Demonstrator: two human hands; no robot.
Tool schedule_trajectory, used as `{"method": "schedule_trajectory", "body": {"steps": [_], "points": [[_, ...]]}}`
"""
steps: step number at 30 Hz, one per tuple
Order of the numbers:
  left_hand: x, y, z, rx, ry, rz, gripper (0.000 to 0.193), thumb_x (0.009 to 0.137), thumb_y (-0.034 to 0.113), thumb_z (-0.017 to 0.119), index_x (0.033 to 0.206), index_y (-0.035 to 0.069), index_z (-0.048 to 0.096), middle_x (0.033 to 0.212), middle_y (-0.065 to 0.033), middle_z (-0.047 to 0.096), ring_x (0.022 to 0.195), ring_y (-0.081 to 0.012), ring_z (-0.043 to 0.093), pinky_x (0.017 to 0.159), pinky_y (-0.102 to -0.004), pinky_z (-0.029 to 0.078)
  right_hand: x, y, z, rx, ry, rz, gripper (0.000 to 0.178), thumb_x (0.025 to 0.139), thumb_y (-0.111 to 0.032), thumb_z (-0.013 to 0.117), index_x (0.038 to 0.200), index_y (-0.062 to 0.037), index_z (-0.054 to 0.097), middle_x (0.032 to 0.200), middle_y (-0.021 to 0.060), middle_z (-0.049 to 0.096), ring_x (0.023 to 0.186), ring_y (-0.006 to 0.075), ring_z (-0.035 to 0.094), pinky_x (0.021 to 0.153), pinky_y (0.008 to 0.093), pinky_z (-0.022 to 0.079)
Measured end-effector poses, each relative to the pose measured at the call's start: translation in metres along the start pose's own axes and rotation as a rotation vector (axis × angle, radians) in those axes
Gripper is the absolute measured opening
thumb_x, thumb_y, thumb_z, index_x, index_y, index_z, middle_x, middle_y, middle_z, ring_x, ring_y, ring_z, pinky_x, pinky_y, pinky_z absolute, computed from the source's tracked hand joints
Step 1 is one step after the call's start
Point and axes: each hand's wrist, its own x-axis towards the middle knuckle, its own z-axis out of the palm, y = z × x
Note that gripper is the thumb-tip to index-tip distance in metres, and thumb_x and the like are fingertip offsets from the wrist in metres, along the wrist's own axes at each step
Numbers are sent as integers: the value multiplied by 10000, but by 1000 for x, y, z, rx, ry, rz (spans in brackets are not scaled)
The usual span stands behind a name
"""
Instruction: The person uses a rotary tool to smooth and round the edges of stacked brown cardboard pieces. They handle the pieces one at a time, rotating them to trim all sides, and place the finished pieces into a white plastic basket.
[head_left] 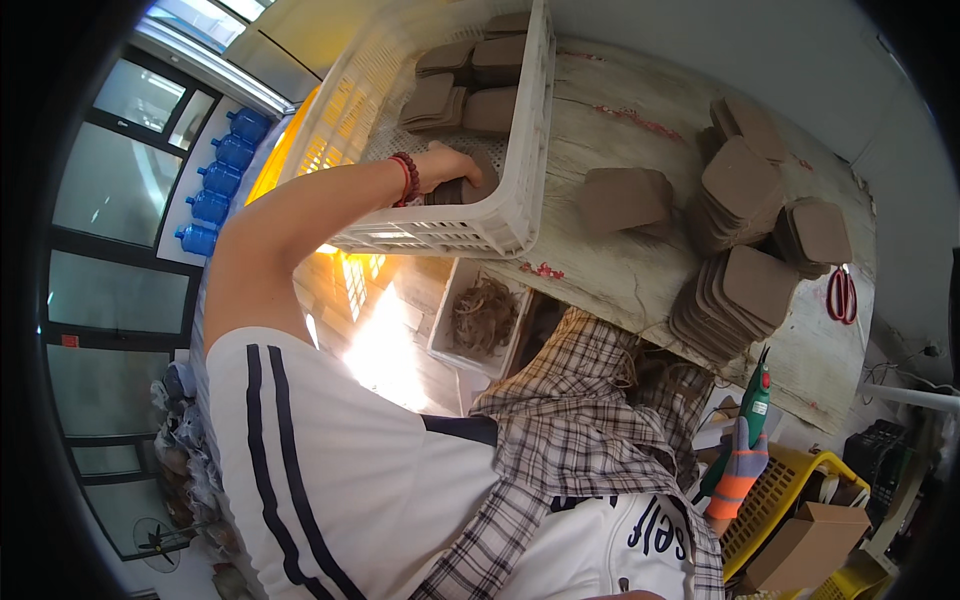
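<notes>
My left hand (450, 167), with a dark red beaded bracelet at the wrist, reaches down into a white plastic crate (500, 228). Its fingers curl round a small stack of thin brown pads (486, 178) near the crate's close corner, partly hidden by the hand. More stacks of brown pads (493, 108) lie deeper in the crate. Off to the right, my right hand (745, 462) wears a grey and orange glove and is closed round green electric scissors (757, 400), whose narrow dark tip points up past the table's edge.
Several piles of brown rounded pads (745, 185) stand on the worn table (590, 105), with red-handled scissors (842, 296) beside them. A box of brown trimmings (485, 315) sits below the crate. At the lower right are a yellow basket (775, 490) and a cardboard box (810, 545).
</notes>
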Motion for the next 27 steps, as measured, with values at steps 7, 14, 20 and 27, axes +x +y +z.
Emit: {"method": "schedule_trajectory", "body": {"steps": [7,14,20,27], "points": [[-23,35,43,101,-74,-39,571,729,213,692,1195,-33,472,1190,-188,538,1018,-285,565,830,-383,475,-1,19,-13,65,35,-9,180,860,-183,658,923,-42,565,663,9,574,546,78,529,487,209,390],[-17,26,25,-68,-391,-97,300,853,243,574,1100,76,605,1030,-84,598,770,-217,606,687,-371,509,5,39,-20,32,45,21,230,847,-195,674,963,-33,558,618,20,557,482,102,521,449,226,403],[-29,29,23,23,-300,2,431,855,257,560,1251,93,508,1201,-120,540,965,-288,577,820,-492,474,0,29,-12,87,-1,21,242,838,-212,684,971,-54,556,599,23,544,462,124,524,424,256,410],[-18,34,25,71,-419,125,511,926,369,470,1374,143,375,1407,-118,364,1210,-338,422,944,-553,377,-20,7,-11,-7,-2,1,263,850,-191,671,1040,-36,576,655,-4,554,527,64,496,484,209,398]]}}
